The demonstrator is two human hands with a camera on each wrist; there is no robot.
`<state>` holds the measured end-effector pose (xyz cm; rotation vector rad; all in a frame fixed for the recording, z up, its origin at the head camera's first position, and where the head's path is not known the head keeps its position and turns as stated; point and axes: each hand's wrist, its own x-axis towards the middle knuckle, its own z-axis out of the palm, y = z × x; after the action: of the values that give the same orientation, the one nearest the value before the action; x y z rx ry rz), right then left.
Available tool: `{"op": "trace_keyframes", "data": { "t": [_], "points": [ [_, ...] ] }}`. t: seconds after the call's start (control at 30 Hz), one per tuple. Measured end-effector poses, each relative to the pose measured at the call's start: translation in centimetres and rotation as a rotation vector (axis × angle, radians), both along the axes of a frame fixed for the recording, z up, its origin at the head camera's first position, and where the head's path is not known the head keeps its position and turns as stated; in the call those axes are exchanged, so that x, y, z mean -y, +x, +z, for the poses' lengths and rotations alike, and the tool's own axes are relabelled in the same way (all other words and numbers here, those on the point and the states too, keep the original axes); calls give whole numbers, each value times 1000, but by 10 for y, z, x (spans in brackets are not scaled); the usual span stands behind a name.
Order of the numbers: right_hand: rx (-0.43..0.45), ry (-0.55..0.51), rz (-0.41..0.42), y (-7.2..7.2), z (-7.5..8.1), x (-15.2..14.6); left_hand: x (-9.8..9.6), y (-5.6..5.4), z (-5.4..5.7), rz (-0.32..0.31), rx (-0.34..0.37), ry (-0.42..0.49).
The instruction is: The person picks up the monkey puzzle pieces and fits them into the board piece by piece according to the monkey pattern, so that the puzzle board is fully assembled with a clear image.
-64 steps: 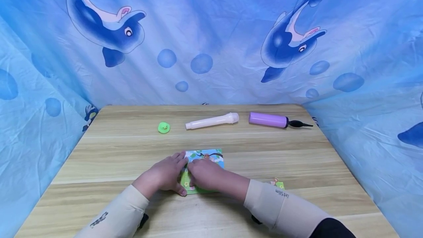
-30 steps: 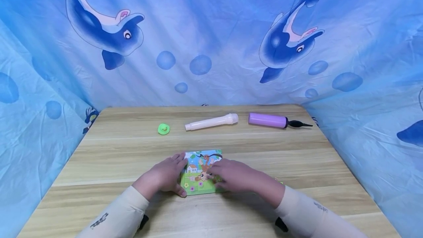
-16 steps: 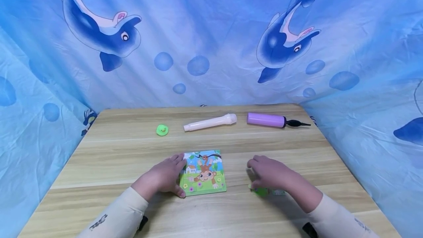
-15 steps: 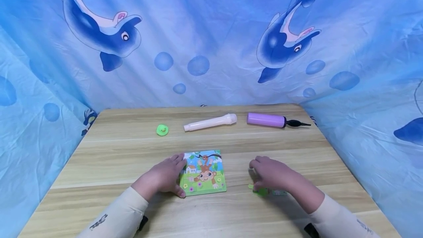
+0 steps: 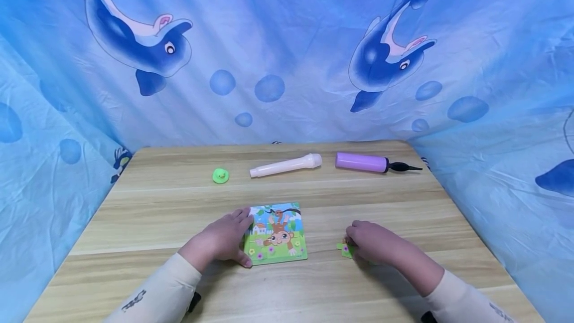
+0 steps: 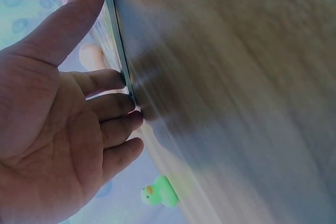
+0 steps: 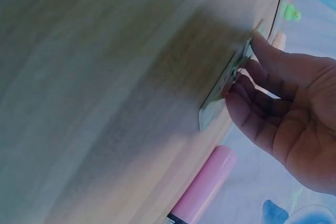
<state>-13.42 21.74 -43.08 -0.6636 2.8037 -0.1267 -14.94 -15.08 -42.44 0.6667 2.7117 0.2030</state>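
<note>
A square jigsaw puzzle (image 5: 278, 236) with an upside-down cartoon monkey lies on the table. My left hand (image 5: 221, 237) rests at its left side, thumb and fingers spread along the edge. In the left wrist view the extended thumb and fingers of the left hand (image 6: 68, 114) touch the thin board's edge (image 6: 116, 30). Farther right, my right hand (image 5: 376, 244) pinches a green puzzle piece (image 5: 346, 249) with a purple flower, low over the table. The right wrist view has thumb and bent fingers of the right hand (image 7: 294, 98) at thin pieces (image 7: 210, 111), partly hidden.
Along the back of the wooden table (image 5: 179, 198) lie a green toy duck (image 5: 220, 176), a pale pink microphone-shaped stick (image 5: 285, 165) and a purple hand pump (image 5: 362, 162) with a black nozzle. A blue dolphin-print curtain (image 5: 287, 39) encloses the far side and both flanks.
My right hand has left the puzzle board and moved right to the loose pieces; over the last half second its fingers closed in on one. My left hand has stayed at the board.
</note>
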Motion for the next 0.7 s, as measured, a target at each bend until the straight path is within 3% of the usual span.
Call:
{"op": "trace_keyframes", "data": {
  "t": [0.33,0.53,0.7],
  "points": [
    [96,-85,4,-12,0,12,0,0,2,2,0,-1],
    [31,-148,153,-22,1,24,-1,0,3,4,4,-1],
    [5,-199,240,-29,11,46,-1,0,2,11,14,1]
  ]
}}
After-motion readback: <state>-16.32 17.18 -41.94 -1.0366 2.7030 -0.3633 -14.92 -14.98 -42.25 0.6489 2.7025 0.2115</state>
